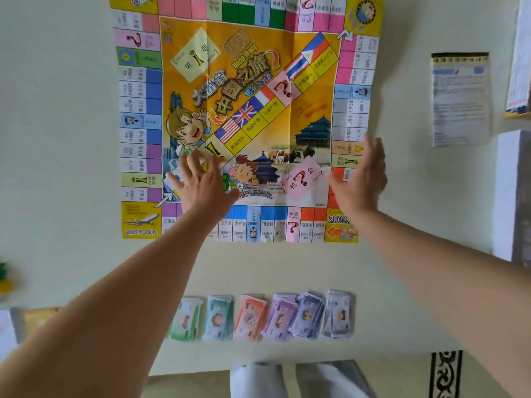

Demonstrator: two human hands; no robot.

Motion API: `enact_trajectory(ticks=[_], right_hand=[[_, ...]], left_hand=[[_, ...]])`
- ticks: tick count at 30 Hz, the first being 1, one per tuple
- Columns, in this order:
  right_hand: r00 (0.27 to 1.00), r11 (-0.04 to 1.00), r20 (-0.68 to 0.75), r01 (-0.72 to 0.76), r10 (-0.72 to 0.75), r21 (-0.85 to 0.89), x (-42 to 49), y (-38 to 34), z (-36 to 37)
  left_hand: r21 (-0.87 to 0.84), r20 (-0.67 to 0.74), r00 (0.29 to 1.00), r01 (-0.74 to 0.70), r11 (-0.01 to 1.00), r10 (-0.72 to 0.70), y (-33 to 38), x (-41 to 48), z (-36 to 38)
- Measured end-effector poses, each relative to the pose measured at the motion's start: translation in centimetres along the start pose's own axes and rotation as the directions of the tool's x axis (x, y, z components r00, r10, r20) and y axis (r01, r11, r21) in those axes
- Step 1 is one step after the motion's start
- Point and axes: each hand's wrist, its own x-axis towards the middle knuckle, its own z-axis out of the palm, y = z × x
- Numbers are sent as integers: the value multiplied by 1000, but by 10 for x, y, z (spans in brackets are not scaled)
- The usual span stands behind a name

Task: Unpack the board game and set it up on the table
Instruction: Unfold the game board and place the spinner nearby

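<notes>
The game board's (247,110) far edge was cut off by the top of the frame. The left hand (201,182) covered squares and artwork near the board's near-left corner. The right hand (362,179) was blurred over the board's right border; contact with the paper could not be determined. Text on the printed sheet (459,101) was unreadable. A green and yellow object (4,278) at the left edge was cropped and blurred. Values on the banknote stacks (258,315) were illegible.
</notes>
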Motion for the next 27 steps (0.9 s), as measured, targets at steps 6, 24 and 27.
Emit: enact_trajectory(ticks=[6,24,27], right_hand=[[882,951,449,248,-144,-182,17,-34,39],[733,771,618,558,-284,-307,109,-113,46],[731,780,617,555,-291,-289,107,-118,42]], left_hand=[[41,-28,998,-62,997,63,-8,4,11],[232,201,956,-259,938,214,6,130,-62],[230,209,956,-254,939,207,7,127,-66]])
